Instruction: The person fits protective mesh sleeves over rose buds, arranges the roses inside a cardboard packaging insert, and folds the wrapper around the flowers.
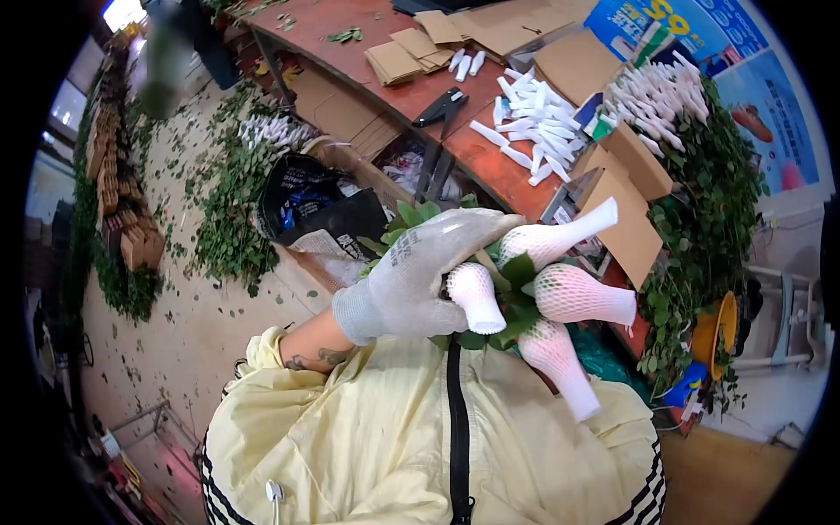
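My left hand [407, 276], in a pale grey work glove, comes in from the left and is closed around a bunch of roses. Their heads sit in white foam net sleeves. One netted rose head [584, 295] shows pink through the mesh and points right. Another netted rose head [475, 297] lies against my gloved fingers, and others point up-right and down-right. Green leaves [518, 273] fill the gaps between the heads. The stems are mostly hidden behind the glove. My right hand does not show; the bunch covers that side.
On the red table [341, 48] lie a pile of white foam nets [542, 118], a black stapler [442, 107] and cardboard pieces [411, 54]. A large heap of netted roses [656, 101] stands at right. A black bag [302, 197] and more leafy bunches [223, 210] are on the floor.
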Demonstrator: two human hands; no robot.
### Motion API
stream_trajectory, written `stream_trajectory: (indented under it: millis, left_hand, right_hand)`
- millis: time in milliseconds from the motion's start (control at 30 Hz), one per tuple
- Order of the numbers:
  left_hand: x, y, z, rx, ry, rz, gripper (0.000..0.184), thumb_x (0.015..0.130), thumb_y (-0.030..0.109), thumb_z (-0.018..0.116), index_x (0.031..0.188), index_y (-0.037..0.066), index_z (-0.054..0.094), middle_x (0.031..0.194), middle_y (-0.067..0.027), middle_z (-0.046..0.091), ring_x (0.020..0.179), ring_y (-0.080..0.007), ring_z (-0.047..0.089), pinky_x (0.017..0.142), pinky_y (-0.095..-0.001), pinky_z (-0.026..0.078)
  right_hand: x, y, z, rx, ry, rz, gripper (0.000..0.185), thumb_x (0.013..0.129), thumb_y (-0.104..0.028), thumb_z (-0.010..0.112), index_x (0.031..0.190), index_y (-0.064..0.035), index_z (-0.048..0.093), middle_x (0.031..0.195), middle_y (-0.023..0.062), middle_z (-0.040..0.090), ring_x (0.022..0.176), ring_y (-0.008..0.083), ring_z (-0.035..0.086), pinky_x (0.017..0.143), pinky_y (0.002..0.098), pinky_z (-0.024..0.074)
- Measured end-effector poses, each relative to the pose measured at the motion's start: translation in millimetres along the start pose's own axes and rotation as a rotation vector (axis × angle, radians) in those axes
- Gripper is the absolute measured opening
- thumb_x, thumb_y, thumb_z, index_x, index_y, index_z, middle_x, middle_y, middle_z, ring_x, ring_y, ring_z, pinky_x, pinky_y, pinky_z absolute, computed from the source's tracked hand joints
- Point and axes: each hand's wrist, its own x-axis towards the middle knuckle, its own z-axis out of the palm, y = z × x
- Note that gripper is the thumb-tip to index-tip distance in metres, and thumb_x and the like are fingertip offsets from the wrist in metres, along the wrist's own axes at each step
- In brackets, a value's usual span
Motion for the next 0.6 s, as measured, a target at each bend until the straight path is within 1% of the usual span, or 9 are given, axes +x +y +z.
stream_trajectory:
  millis: [67, 133, 167, 200, 267, 300, 433, 500, 600]
  left_hand:
    - [1, 2, -1, -0.056, -0.036, -0.034, 0.081, 0.064, 0.026, 0.077, 0.133, -0.002, 0.044, 0.126, -0.0194, 0.053, 0.119, -0.0344, 0.05, 0.102, -0.0417, 0.038]
    - [1, 0, -6, -0.26, -0.099, -0.132, 0.082, 0.064, 0.025, 0.078, 0.133, -0.003, 0.044, 0.128, -0.0191, 0.052, 0.121, -0.0335, 0.049, 0.103, -0.0421, 0.037]
    - [2, -1, -12, -0.182, -0.161, -0.091, 0.081, 0.065, 0.025, 0.078, 0.133, -0.003, 0.044, 0.131, -0.0186, 0.05, 0.122, -0.0334, 0.048, 0.104, -0.042, 0.035]
    - [2, -5, -15, -0.136, -0.18, 0.027, 0.079, 0.064, 0.024, 0.08, 0.131, -0.002, 0.047, 0.129, -0.0182, 0.052, 0.121, -0.0342, 0.05, 0.103, -0.0428, 0.036]
    - [-1, -10, -12, -0.12, -0.18, 0.147, 0.076, 0.063, 0.022, 0.081, 0.129, -0.001, 0.051, 0.126, -0.0175, 0.055, 0.12, -0.0345, 0.051, 0.101, -0.0439, 0.038]
    - [1, -9, -15, -0.101, -0.23, 0.079, 0.072, 0.062, 0.021, 0.081, 0.126, 0.0, 0.055, 0.124, -0.0173, 0.057, 0.12, -0.0341, 0.052, 0.101, -0.0441, 0.039]
    - [-5, -31, -8, -0.161, -0.189, 0.143, 0.07, 0.061, 0.024, 0.081, 0.123, 0.0, 0.058, 0.126, -0.0187, 0.057, 0.121, -0.0358, 0.051, 0.101, -0.0435, 0.037]
    - [-4, -32, -7, -0.256, -0.168, 0.163, 0.07, 0.061, 0.026, 0.081, 0.122, 0.0, 0.058, 0.127, -0.0191, 0.056, 0.121, -0.0367, 0.051, 0.101, -0.0443, 0.037]
    - [-2, -30, -3, -0.222, -0.146, 0.188, 0.067, 0.062, 0.025, 0.08, 0.121, 0.0, 0.059, 0.126, -0.0195, 0.057, 0.12, -0.0375, 0.051, 0.101, -0.044, 0.036]
  right_hand:
    - [-4, 4, 4, -0.07, -0.005, -0.054, 0.054, 0.087, -0.026, 0.061, 0.135, -0.0077, 0.043, 0.136, 0.0096, 0.046, 0.122, 0.0235, 0.048, 0.107, 0.0372, 0.0372]
    - [-7, 7, 8, -0.147, -0.002, -0.123, 0.056, 0.085, -0.025, 0.063, 0.135, -0.0078, 0.043, 0.137, 0.009, 0.045, 0.122, 0.023, 0.048, 0.107, 0.0368, 0.0373]
    - [-7, 9, 11, -0.175, -0.008, -0.159, 0.057, 0.085, -0.025, 0.064, 0.135, -0.0079, 0.044, 0.137, 0.0087, 0.045, 0.123, 0.0227, 0.048, 0.107, 0.0366, 0.0373]
    - [-7, 12, 13, -0.2, -0.01, -0.194, 0.057, 0.084, -0.024, 0.065, 0.135, -0.008, 0.044, 0.137, 0.0083, 0.045, 0.123, 0.0225, 0.048, 0.107, 0.0364, 0.0374]
    - [-6, 18, 18, -0.218, -0.016, -0.244, 0.059, 0.083, -0.024, 0.067, 0.135, -0.0081, 0.045, 0.138, 0.0077, 0.045, 0.123, 0.0219, 0.048, 0.107, 0.036, 0.0374]
    - [-3, 22, 20, -0.192, -0.019, -0.249, 0.059, 0.082, -0.023, 0.068, 0.135, -0.0082, 0.045, 0.138, 0.0074, 0.045, 0.124, 0.0217, 0.047, 0.107, 0.0357, 0.0375]
    - [3, 46, 22, 0.141, 0.042, -0.116, 0.061, 0.081, -0.023, 0.069, 0.135, -0.0084, 0.045, 0.138, 0.0064, 0.045, 0.124, 0.0208, 0.047, 0.107, 0.0358, 0.038]
    - [6, 56, 14, -0.31, 0.051, -0.22, 0.063, 0.078, -0.026, 0.07, 0.134, -0.0087, 0.045, 0.135, 0.0079, 0.048, 0.123, 0.0233, 0.048, 0.105, 0.0375, 0.0386]
    - [14, 53, 6, -0.999, 0.052, -0.38, 0.067, 0.075, -0.03, 0.072, 0.133, -0.0092, 0.046, 0.129, 0.0102, 0.051, 0.121, 0.0269, 0.049, 0.103, 0.0399, 0.0396]
